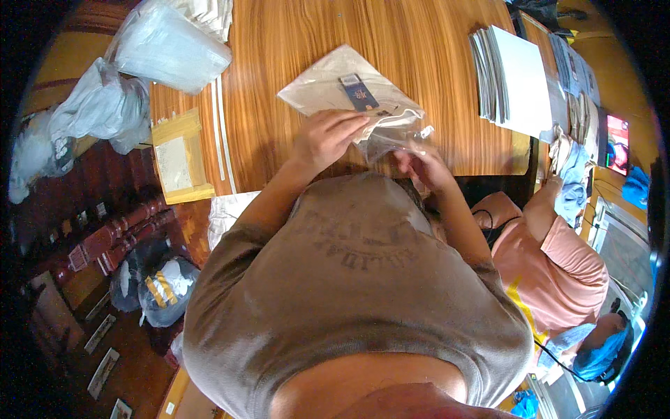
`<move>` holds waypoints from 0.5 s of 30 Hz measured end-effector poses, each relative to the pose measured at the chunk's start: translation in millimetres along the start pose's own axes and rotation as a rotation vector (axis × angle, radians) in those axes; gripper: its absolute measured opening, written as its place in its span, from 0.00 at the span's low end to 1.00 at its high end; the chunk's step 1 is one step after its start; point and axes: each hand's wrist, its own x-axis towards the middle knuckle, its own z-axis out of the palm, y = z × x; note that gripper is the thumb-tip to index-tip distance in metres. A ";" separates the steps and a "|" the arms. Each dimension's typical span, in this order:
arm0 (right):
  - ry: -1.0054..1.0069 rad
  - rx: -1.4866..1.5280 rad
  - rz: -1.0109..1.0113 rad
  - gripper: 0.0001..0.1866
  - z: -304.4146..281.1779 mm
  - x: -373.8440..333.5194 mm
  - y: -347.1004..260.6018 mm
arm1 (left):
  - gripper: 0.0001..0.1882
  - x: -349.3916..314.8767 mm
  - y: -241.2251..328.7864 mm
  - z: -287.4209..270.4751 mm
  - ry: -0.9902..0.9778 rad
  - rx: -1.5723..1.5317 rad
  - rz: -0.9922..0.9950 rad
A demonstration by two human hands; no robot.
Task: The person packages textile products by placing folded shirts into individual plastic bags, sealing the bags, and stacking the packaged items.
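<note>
A folded beige garment (324, 80) with a dark blue hang tag (359, 91) lies slantwise on the wood-grain table (433, 42) before me. It is inside a clear plastic bag (377, 144), whose loose, crumpled end hangs toward me. My left hand (326, 138) has its fingers pressed together on the near edge of the garment and bag, just below the tag. Beside the loose plastic is my right hand (426, 166), fingers bent and smeared by motion. Whether it grips the plastic is unclear.
White sheets (520, 84) stand stacked at the table's right. Clear plastic bags (167, 52) pile up at the far left, near a taped panel (181, 160). Another person in a pink shirt (565, 272) sits close on my right, by folded clothes (574, 171).
</note>
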 end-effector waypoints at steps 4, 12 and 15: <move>0.283 -0.199 -0.454 0.28 21.0 -15.1 -5.3 | 0.18 60.1 28.3 -76.2 0.026 -0.498 -0.136; 0.556 -0.340 -0.721 0.14 79.0 90.2 -76.9 | 0.27 103.6 -90.1 -36.3 0.476 -0.646 -0.602; 0.806 -0.005 -0.598 0.22 74.1 117.9 -23.9 | 0.36 76.3 -83.9 21.2 0.352 0.152 -0.505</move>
